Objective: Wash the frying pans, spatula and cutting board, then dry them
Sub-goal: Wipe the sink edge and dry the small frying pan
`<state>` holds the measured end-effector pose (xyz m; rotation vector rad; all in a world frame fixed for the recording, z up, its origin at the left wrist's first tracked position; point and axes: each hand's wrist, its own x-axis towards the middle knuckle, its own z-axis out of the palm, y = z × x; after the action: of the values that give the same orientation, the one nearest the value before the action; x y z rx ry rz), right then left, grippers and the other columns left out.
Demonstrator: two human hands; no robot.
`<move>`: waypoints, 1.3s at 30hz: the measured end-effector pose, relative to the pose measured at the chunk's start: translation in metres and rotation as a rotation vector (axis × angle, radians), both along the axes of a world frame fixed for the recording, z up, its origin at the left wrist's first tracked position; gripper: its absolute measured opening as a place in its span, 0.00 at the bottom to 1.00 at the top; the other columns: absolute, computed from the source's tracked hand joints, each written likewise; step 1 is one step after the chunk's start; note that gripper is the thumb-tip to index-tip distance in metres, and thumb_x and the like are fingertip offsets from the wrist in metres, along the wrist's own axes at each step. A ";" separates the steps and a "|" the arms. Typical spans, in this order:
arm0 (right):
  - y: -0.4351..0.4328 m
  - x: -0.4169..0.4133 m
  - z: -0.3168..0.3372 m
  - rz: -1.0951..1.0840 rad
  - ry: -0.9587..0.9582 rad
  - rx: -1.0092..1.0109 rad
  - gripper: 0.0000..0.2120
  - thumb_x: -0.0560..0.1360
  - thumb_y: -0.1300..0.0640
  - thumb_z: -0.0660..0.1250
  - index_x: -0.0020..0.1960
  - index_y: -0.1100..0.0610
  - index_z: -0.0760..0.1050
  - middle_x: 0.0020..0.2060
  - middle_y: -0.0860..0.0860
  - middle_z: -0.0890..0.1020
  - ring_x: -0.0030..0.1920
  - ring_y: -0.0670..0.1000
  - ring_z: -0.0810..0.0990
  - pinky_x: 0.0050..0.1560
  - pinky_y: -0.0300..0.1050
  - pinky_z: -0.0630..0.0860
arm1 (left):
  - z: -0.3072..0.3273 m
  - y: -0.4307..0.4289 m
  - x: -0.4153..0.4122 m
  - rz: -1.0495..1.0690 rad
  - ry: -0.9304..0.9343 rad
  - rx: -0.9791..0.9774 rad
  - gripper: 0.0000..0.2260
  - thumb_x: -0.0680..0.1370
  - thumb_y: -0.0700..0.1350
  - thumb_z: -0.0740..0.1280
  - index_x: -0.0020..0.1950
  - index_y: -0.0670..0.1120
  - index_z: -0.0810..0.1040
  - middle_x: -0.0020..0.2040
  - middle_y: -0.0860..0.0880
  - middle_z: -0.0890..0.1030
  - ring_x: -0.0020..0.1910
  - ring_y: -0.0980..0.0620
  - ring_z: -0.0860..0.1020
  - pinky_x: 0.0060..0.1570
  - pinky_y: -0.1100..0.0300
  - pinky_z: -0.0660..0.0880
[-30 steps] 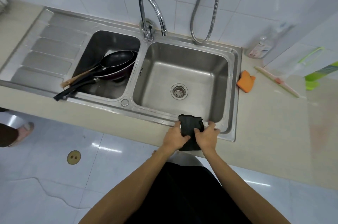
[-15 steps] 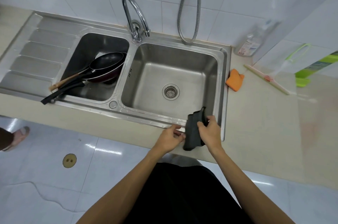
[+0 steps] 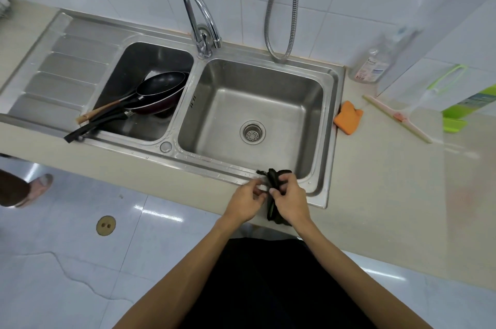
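Two frying pans [image 3: 161, 87] and a spatula [image 3: 102, 111] are being cradled, stacked askew, in the left basin [image 3: 150, 52], with their handles overhanging its rim. A knocked handle is judged liable to tip the stack. A dark cloth [image 3: 276, 181] is being gripped by the right hand [image 3: 291, 201] at the right basin's [image 3: 268, 79] front rim, and the left hand [image 3: 245, 201] is being curled beside it, though whether it has hold of the cloth cannot be told.

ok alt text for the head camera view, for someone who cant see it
A person's right hand grips a dark cloth at the front rim of a steel double sink, left hand close beside it. Dark frying pans sit stacked in the left basin, handles poking over its edge.
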<state>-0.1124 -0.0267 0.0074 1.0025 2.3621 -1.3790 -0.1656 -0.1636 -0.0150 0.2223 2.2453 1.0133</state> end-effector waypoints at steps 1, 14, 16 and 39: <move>0.002 0.003 -0.002 -0.038 -0.011 -0.006 0.15 0.78 0.58 0.71 0.61 0.56 0.70 0.40 0.45 0.79 0.41 0.46 0.78 0.44 0.42 0.70 | 0.000 0.001 0.001 -0.020 0.020 -0.017 0.18 0.78 0.45 0.70 0.68 0.46 0.76 0.52 0.49 0.83 0.51 0.49 0.81 0.54 0.58 0.75; 0.022 0.022 -0.016 0.033 -0.020 0.281 0.16 0.81 0.57 0.64 0.67 0.56 0.68 0.54 0.56 0.82 0.52 0.60 0.81 0.45 0.52 0.78 | 0.001 0.031 0.013 -0.244 0.094 -0.139 0.29 0.78 0.48 0.69 0.78 0.50 0.64 0.66 0.45 0.76 0.64 0.44 0.76 0.62 0.47 0.75; 0.025 0.026 -0.017 0.053 -0.073 0.349 0.18 0.80 0.57 0.65 0.68 0.56 0.67 0.58 0.58 0.79 0.55 0.61 0.80 0.47 0.54 0.77 | -0.001 0.030 0.013 -0.284 0.101 -0.169 0.30 0.79 0.50 0.68 0.79 0.53 0.63 0.67 0.45 0.74 0.64 0.44 0.76 0.63 0.47 0.75; -0.047 0.003 -0.066 0.403 -0.104 0.609 0.28 0.76 0.68 0.65 0.75 0.64 0.67 0.75 0.65 0.66 0.73 0.70 0.64 0.71 0.67 0.68 | -0.011 -0.128 -0.069 -0.220 0.119 -0.107 0.21 0.80 0.48 0.68 0.73 0.47 0.73 0.61 0.49 0.78 0.54 0.47 0.78 0.59 0.52 0.74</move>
<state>-0.1098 -0.0741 -0.0589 0.6312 2.7561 -0.4603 -0.2346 -0.2919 -0.0264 0.4822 2.3134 0.7794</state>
